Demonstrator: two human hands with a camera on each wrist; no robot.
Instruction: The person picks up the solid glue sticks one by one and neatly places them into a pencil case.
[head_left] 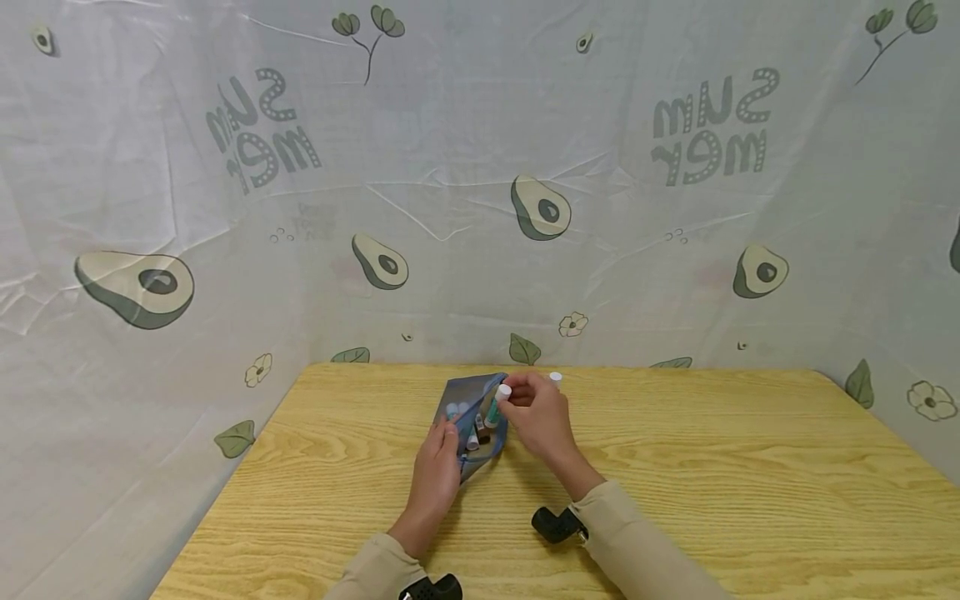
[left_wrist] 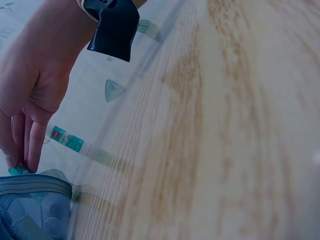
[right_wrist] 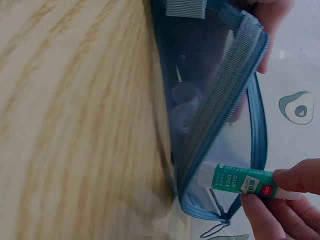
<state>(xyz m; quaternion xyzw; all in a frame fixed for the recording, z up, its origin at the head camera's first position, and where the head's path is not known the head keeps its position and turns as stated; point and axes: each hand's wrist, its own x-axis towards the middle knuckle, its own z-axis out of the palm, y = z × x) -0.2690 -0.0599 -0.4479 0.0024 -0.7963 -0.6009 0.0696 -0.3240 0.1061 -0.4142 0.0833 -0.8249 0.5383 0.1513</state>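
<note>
A blue-edged mesh zip pouch [head_left: 467, 390] stands unzipped near the back of the table, its mouth spread wide. My left hand [head_left: 437, 463] grips the pouch by its near side. At the mouth, my right hand [head_left: 542, 417] pinches a green-and-white glue stick [right_wrist: 245, 181] between thumb and fingers; its far end is at the zip edge. Several white-ended sticks and a small brown item [head_left: 484, 434] lie inside, partly hidden by mesh. A second glue stick [left_wrist: 67, 139] stands upright on the table beyond my right hand, only its white top showing in the head view.
The wood-grain table [head_left: 712, 467] reaches to a hanging pale cloth [head_left: 465, 167] with avocado prints at the back and sides. A black wrist camera [head_left: 557, 525] sticks out from the right sleeve, another [head_left: 433, 587] from the left.
</note>
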